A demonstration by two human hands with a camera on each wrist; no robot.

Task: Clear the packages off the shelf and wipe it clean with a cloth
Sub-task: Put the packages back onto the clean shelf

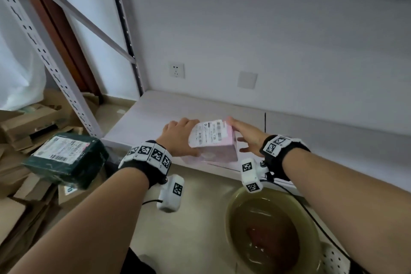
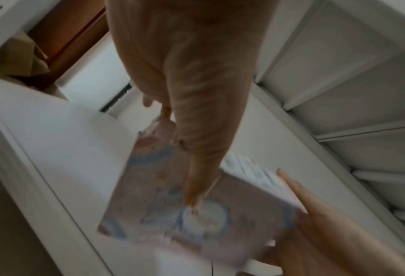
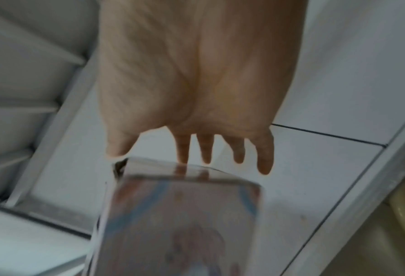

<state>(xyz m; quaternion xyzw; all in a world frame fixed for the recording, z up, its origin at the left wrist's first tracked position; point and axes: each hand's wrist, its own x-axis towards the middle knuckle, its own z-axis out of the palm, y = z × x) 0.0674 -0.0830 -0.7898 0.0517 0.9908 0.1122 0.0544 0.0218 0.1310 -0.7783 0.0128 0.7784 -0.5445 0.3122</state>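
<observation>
- A yellow basin (image 1: 231, 211) of murky water sat on the floor nearest the camera, in front of the shelf (image 1: 155, 109).
- A dark green parcel (image 1: 66, 160) lay on flattened cardboard (image 1: 26, 184), to the left of the shelf.
- At the shelf's front edge, the left hand (image 1: 180, 138) gripped the pink box (image 1: 216, 151), thumb on its front face.
- The right hand (image 1: 246, 133) stood with fingers straight and spread, fingertips (image 3: 182, 156) at the box's far right edge.
- A wall socket (image 1: 177, 70) sat above the shelf's back.
</observation>
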